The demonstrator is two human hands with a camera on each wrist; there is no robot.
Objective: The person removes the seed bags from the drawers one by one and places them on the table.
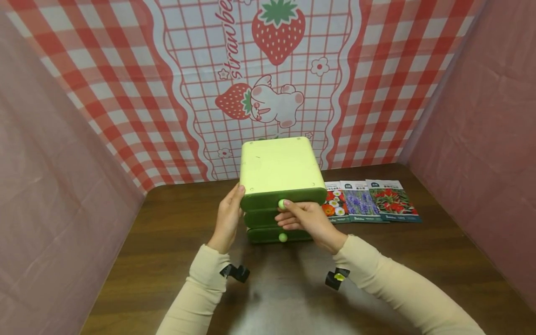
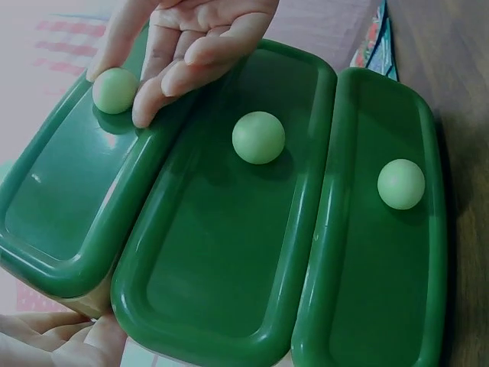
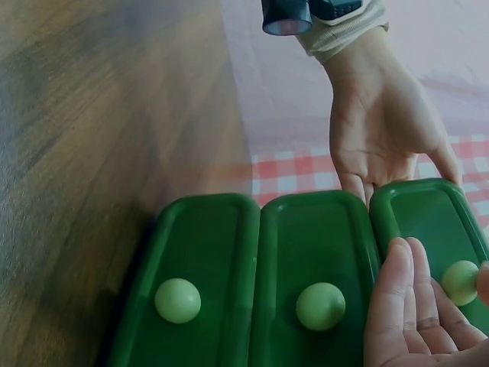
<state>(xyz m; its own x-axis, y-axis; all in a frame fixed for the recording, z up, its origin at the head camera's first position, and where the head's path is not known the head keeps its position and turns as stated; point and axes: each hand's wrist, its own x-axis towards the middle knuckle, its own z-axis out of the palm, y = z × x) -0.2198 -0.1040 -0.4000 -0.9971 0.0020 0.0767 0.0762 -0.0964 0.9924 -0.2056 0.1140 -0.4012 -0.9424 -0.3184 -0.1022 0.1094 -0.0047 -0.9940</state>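
Observation:
A small cabinet with a pale yellow-green top (image 1: 281, 165) and three dark green drawer fronts (image 2: 221, 229) stands on the table. Each drawer has a round light green knob (image 3: 321, 306). My right hand (image 1: 310, 221) pinches the top drawer's knob (image 2: 115, 90) between thumb and a finger, the other fingers extended below it. Against the cabinet's left side rests my left hand (image 1: 228, 216), its thumb near the top front corner; in the right wrist view this hand (image 3: 386, 115) is beside the top drawer. The top drawer front juts slightly past the middle one.
Three seed packets with flower pictures lie overlapping to the right of the cabinet: orange and white flowers (image 1: 335, 204), purple (image 1: 360, 202) and red (image 1: 392, 200). Behind hangs a red-checked strawberry cloth (image 1: 201, 60). Pink curtains (image 1: 477, 116) flank the brown wooden table (image 1: 167, 260).

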